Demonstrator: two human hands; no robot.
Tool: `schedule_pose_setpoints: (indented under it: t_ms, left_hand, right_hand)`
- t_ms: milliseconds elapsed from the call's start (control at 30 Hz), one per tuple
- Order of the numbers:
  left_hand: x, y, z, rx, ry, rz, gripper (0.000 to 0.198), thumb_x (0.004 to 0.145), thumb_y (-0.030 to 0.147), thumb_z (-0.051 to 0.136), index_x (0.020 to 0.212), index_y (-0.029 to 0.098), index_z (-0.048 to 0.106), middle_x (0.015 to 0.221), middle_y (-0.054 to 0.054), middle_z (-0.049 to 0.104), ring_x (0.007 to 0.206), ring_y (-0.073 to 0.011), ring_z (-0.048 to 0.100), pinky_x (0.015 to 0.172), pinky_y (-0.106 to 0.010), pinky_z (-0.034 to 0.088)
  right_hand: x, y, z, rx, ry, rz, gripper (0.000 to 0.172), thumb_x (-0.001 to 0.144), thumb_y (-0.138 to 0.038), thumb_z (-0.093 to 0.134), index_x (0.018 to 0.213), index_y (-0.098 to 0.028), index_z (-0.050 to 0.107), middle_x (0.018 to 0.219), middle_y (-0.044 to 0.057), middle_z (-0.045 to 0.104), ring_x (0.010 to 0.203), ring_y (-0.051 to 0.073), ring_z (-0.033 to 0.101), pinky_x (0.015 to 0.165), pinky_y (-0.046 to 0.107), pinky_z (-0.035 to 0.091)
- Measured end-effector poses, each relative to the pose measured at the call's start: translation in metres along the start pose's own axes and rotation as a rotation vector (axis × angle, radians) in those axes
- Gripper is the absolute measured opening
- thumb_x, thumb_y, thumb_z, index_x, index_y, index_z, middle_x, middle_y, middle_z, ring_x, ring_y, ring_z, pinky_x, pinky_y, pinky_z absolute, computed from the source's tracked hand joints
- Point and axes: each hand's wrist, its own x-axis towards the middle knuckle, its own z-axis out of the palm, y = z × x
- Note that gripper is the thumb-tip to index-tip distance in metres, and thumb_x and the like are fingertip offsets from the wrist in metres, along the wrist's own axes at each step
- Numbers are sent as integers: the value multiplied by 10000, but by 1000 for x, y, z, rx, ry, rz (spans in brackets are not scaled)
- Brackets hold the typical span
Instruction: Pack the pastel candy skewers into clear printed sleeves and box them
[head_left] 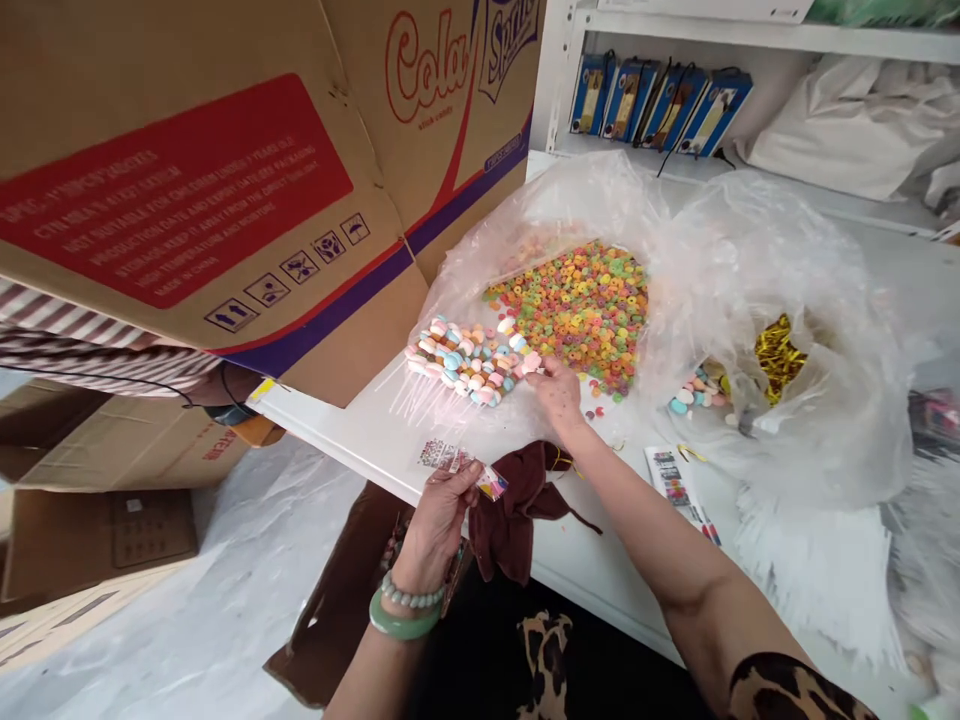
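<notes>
I've got left hand (444, 505) pinching a printed wrapper (450, 457), nearer right hand (559, 396) curled at marshmallow skewers' (466, 366) right end, grip unclear.

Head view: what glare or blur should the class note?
Head view: whitish sheen clouds the plastic bag; small print on the carton's red panel looks soft; lettering on the packet in the left hand is unreadable.

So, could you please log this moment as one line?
left hand: holds wrapper | right hand: touching marshmallow sticks | beyond: candy rings in bag | table edge: dark cloth
</notes>
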Motion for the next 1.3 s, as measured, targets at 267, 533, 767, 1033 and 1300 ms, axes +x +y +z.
schedule_pose_setpoints:
  t_ms: [267,533,767,1033,1300]
  left_hand:
    - [-40,-13,-5,379,-289,124,159,668,283,792,691,163,690,698,-22,626,639,-132,567,600,-247,475]
    - [-75,-64,0,730,-621,153,177,703,259,744,541,198,703,718,-63,624,693,-158,561,660,-241,457]
    - [-89,-91,21,671,-546,136,164,581,181,793,478,208,668,828,-78,693,961,-248,636,825,-278,488]
    - [-78,-88,30,380,-334,-35,215,603,271,814,757,142,737,767,-77,700,751,-200,649,684,-286,516]
    - [-49,-85,64,93,-357,-209,283,607,173,815,860,104,710,961,-116,709,915,-204,666,824,-309,517]
  right_hand:
    - [-152,75,-103,-746,38,-111,233,827,-180,454,876,-207,679,732,45,666,666,158,544,552,270,187]
    - [-214,104,-129,-163,-126,241,356,839,-402,502,1146,-264,617,687,-25,602,647,170,540,605,264,388]
    - [-235,112,-192,-491,-9,81,293,912,-457,470,898,-279,702,768,0,688,636,156,570,561,250,334]
    - [-231,113,-202,-697,-11,-156,302,950,-282,411,937,-240,710,835,21,715,692,135,604,514,240,243]
    - [-214,86,-194,-869,-170,-221,277,936,-231,429,877,-250,699,747,32,688,670,148,579,527,278,187]
